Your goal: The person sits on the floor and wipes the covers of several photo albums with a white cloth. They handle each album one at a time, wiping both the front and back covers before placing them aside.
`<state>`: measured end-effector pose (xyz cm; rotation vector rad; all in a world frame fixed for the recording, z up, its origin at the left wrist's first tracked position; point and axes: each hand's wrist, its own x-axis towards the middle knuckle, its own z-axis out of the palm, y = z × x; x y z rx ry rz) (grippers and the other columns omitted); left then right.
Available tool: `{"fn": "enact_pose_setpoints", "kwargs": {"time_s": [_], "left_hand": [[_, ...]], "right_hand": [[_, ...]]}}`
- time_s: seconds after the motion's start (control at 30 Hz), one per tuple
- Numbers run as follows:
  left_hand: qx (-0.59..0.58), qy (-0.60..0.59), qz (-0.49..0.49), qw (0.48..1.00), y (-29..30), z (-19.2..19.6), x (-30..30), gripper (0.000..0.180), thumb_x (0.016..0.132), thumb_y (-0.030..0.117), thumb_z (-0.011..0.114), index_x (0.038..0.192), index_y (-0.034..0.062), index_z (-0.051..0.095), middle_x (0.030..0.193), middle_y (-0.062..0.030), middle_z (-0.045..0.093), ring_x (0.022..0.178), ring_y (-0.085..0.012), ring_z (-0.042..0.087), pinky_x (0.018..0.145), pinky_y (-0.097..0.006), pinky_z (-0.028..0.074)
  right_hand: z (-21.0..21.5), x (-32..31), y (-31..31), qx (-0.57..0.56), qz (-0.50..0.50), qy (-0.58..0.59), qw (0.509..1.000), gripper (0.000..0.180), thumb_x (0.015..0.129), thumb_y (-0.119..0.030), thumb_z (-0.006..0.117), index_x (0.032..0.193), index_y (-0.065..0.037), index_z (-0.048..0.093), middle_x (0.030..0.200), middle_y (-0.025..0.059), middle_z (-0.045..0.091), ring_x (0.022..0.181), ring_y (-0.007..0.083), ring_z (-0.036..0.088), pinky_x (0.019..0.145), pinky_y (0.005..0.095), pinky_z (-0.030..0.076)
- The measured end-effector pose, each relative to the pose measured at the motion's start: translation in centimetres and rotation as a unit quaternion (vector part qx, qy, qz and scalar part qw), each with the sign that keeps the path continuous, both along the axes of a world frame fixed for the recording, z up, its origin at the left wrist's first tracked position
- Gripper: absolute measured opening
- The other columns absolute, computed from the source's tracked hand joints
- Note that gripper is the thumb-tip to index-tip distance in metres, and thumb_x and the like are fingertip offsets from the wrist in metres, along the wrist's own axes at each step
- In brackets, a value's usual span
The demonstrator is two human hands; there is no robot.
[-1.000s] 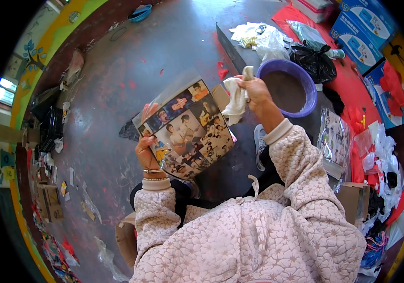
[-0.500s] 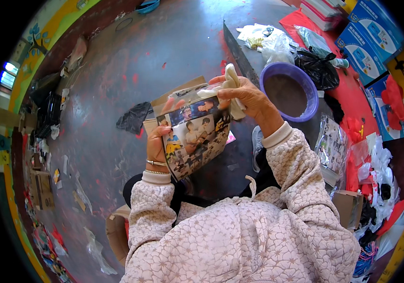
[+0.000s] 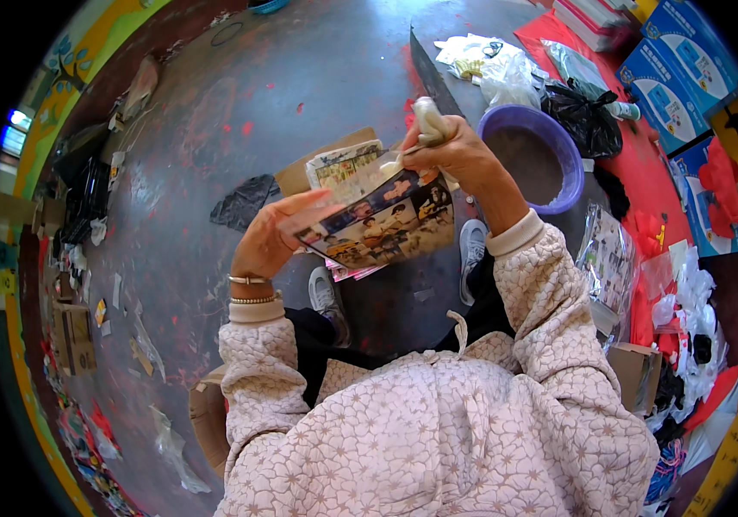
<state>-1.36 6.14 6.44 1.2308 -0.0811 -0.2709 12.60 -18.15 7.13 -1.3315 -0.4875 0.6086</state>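
Observation:
A flat plastic sleeve point(image 3: 386, 228) printed with many small photos is held up tilted in front of me, a clear strip along its far edge. At its left end my left hand point(image 3: 272, 231) has straight fingers around the clear strip; the thumb is mostly hidden. My right hand point(image 3: 462, 157) pinches the sleeve's far right corner, together with a bunched cream cloth point(image 3: 431, 122). Beyond the sleeve, a printed packet point(image 3: 345, 161) rests on an open cardboard piece point(image 3: 295, 177). Pink-edged sheets point(image 3: 343, 272) show partly below the sleeve.
A purple basin point(image 3: 572, 172) stands right of my right hand, beside a black plastic bag point(image 3: 582, 121) and white bags point(image 3: 498, 69). Blue boxes point(image 3: 666, 99) line the right wall. More photo-printed sleeves point(image 3: 603, 258) lie at right. A dark plastic piece point(image 3: 241, 203) lies left of the cardboard.
My left hand has shifted left to the sleeve's end, its fingers straighter. The sleeve has turned flatter and moved right, uncovering the packet on the cardboard and my left shoe.

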Motion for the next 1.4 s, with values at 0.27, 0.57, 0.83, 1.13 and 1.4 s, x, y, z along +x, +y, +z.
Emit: {"fn": "enact_pose_setpoints", "kwargs": {"time_s": [0.27, 0.57, 0.83, 1.13, 1.4], "left_hand": [[0.215, 0.045, -0.200, 0.955, -1.4, -2.5, 2.2, 0.027, 0.080, 0.020, 0.061, 0.093, -0.0047, 0.059, 0.081, -0.0002, 0.059, 0.072, -0.0063, 0.051, 0.064, -0.020, 0.042], [0.096, 0.085, -0.053, 0.990, -1.6, -3.5, 0.5, 0.019, 0.085, 0.017, 0.055, 0.091, -0.0007, 0.060, 0.084, 0.0011, 0.059, 0.076, -0.0045, 0.052, 0.066, -0.020, 0.043], [-0.124, 0.099, 0.016, 0.987, -2.1, -3.3, 0.7, 0.040, 0.086, 0.009, 0.050, 0.124, 0.0046, 0.040, 0.110, -0.0063, 0.054, 0.099, -0.0149, 0.054, 0.086, -0.034, 0.045], [-0.165, 0.171, 0.128, 0.963, -2.1, -9.1, 2.1, 0.037, 0.080, -0.005, 0.042, 0.116, 0.0004, 0.043, 0.106, -0.0115, 0.054, 0.098, -0.0239, 0.054, 0.089, -0.038, 0.044], [-0.358, 0.188, 0.294, 0.866, -2.0, -15.2, -1.2, 0.029, 0.084, 0.001, 0.042, 0.113, -0.0008, 0.046, 0.108, -0.0138, 0.055, 0.098, -0.0280, 0.054, 0.093, -0.044, 0.040]], "right_hand": [[-1.7, -1.1, 2.5, -0.072, 0.088, -0.077, 0.991, 0.014, 0.061, 0.000, 0.068, 0.072, -0.001, 0.061, 0.064, 0.0009, 0.057, 0.058, 0.0086, 0.053, 0.056, 0.0197, 0.042], [-4.6, 4.6, -1.3, 0.141, -0.102, 0.241, 0.955, 0.019, 0.076, -0.010, 0.064, 0.091, -0.003, 0.055, 0.082, 0.0089, 0.060, 0.070, 0.0190, 0.061, 0.056, 0.0323, 0.052], [-1.5, 1.3, 0.7, 0.146, -0.277, 0.109, 0.943, 0.012, 0.080, -0.011, 0.059, 0.090, -0.003, 0.057, 0.081, 0.0072, 0.060, 0.069, 0.0178, 0.061, 0.054, 0.0331, 0.052], [-7.1, -5.5, 7.4, -0.126, -0.035, -0.327, 0.936, 0.028, 0.070, -0.002, 0.053, 0.098, -0.005, 0.056, 0.088, 0.0174, 0.060, 0.084, 0.0330, 0.057, 0.075, 0.0344, 0.043], [-3.9, 1.8, 2.2, 0.079, -0.310, -0.036, 0.947, 0.012, 0.075, -0.013, 0.059, 0.080, -0.002, 0.059, 0.070, 0.0001, 0.057, 0.064, 0.0095, 0.055, 0.054, 0.0256, 0.045]]}}
